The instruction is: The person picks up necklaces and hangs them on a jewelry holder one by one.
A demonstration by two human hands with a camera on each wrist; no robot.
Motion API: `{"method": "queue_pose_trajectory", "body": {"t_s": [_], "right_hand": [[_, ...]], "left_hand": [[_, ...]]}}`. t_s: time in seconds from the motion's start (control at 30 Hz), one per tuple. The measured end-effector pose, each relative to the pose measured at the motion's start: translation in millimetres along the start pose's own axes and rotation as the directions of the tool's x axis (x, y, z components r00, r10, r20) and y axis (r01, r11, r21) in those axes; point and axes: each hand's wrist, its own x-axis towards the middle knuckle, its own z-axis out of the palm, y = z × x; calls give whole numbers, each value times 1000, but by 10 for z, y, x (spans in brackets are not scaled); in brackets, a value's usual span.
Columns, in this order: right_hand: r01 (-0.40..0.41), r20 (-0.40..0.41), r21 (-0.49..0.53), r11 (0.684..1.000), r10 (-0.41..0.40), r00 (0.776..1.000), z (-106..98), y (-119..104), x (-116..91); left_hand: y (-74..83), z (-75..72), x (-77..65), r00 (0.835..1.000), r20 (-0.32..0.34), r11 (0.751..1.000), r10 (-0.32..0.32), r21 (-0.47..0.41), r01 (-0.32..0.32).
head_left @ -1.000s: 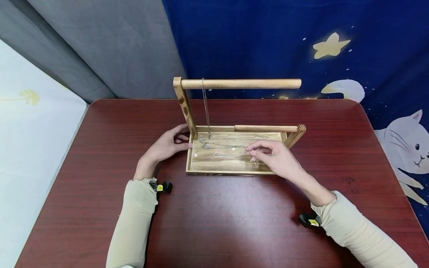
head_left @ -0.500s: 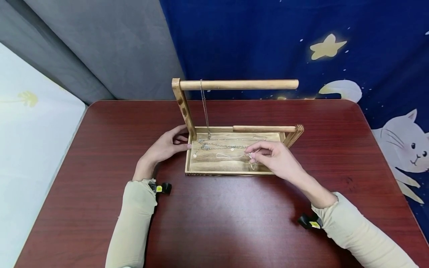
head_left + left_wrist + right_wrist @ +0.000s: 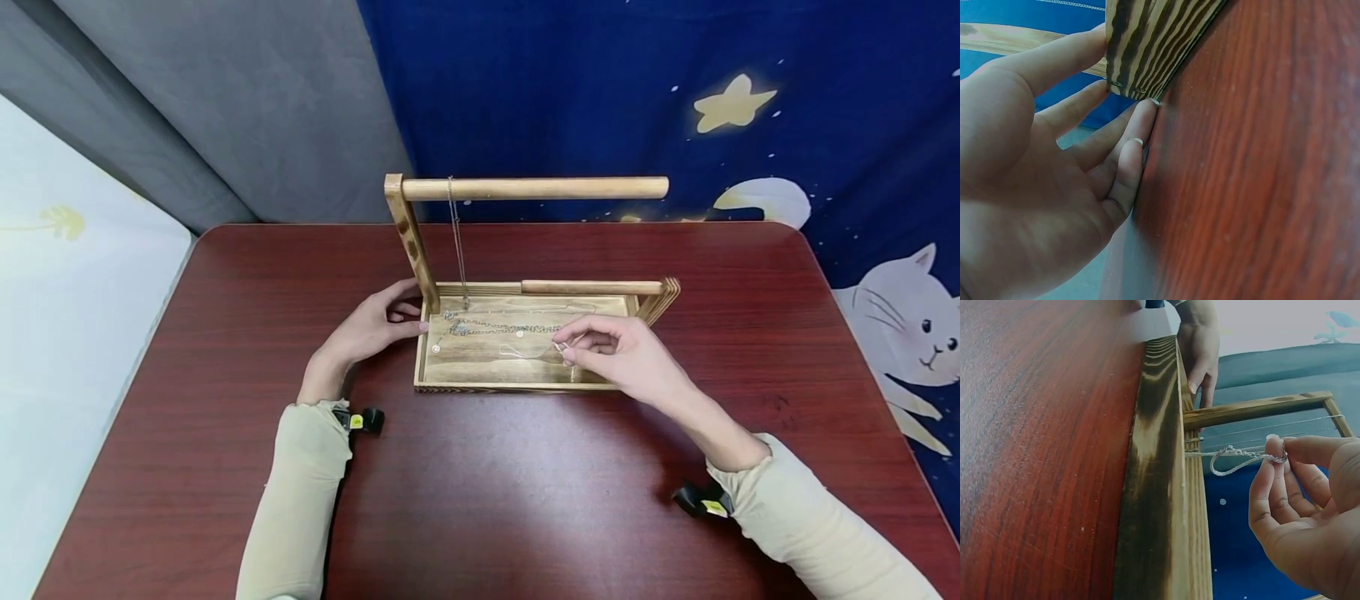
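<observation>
In the head view, my right hand pinches a thin silver necklace between thumb and fingertips over the right part of a wooden jewelry stand's tray. Its looped end trails left over the tray; in the right wrist view the bunched chain hangs from the fingertips. My left hand holds the stand's back left corner, thumb at the rim and fingers behind. The left wrist view shows those fingertips against the striped wooden end. Other necklaces lie on the tray, one ending in a small round pendant.
One necklace hangs at the left of the stand's upper bar, which is fixed to a post on the left. A lower bar runs behind the tray. Everything stands on a red-brown table before curtains.
My right hand has shifted slightly right, and the pinched necklace's looped end has slid right across the tray. My left hand keeps its place at the corner.
</observation>
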Motion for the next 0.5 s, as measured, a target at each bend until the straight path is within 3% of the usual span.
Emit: {"method": "queue_pose_trajectory", "body": {"t_s": [0.5], "right_hand": [[51, -31, -81, 995, -54, 998, -49, -106, -112]], "left_hand": [[-3, -1, 9, 1000, -3, 1000, -7, -8, 7]]}}
